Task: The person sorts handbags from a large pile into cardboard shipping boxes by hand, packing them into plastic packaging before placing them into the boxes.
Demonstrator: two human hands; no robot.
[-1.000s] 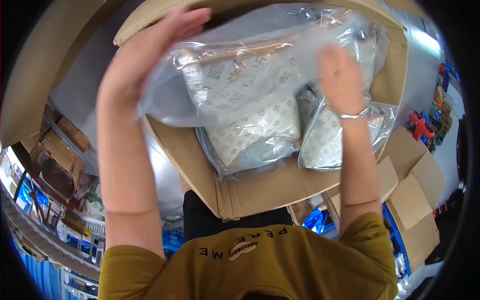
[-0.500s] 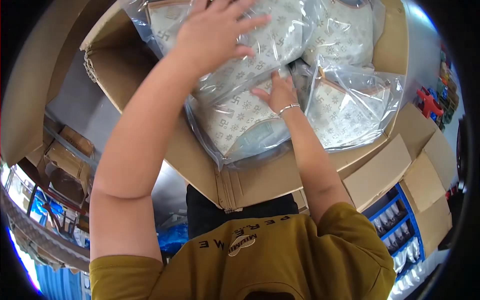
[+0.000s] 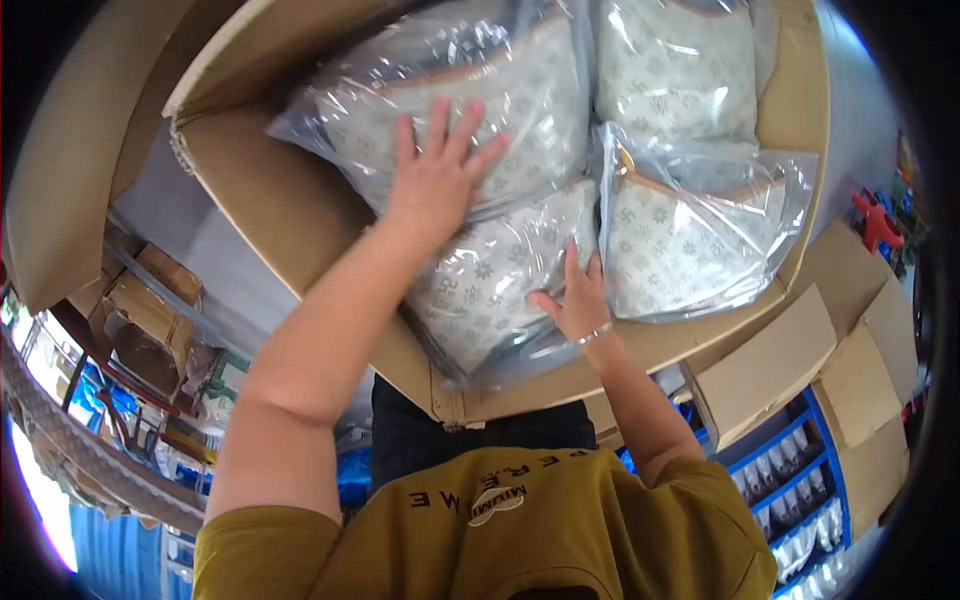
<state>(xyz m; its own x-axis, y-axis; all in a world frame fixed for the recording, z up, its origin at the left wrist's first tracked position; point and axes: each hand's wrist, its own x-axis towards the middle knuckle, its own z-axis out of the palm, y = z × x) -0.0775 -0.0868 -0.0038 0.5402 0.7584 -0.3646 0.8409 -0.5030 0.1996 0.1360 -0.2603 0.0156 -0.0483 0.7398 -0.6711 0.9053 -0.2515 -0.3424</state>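
Several pale patterned bags with brown trim, each in clear plastic, lie in a big cardboard box (image 3: 270,185). My left hand (image 3: 440,175) rests with fingers spread on the large upper-left bag (image 3: 530,110). My right hand (image 3: 580,300), fingers apart, touches the right side of the near bag (image 3: 480,270), which sits tilted at the box's near corner. Beside it on the right lies another wrapped bag (image 3: 690,240) with a small gold-coloured piece at its corner. A further bag (image 3: 680,75) is behind that one, at the upper right.
Box flaps (image 3: 770,370) stick out at the right. Below them stands a blue rack (image 3: 835,470) with rows of wrapped items. A smaller carton (image 3: 150,310) is at the left. Farther right, a red object (image 3: 878,222) is on the floor.
My left hand has come down and nearer from the box's far side. My right hand has moved nearer too. The near bag has shifted, and the upper-left bag now shows its trimmed top edge.
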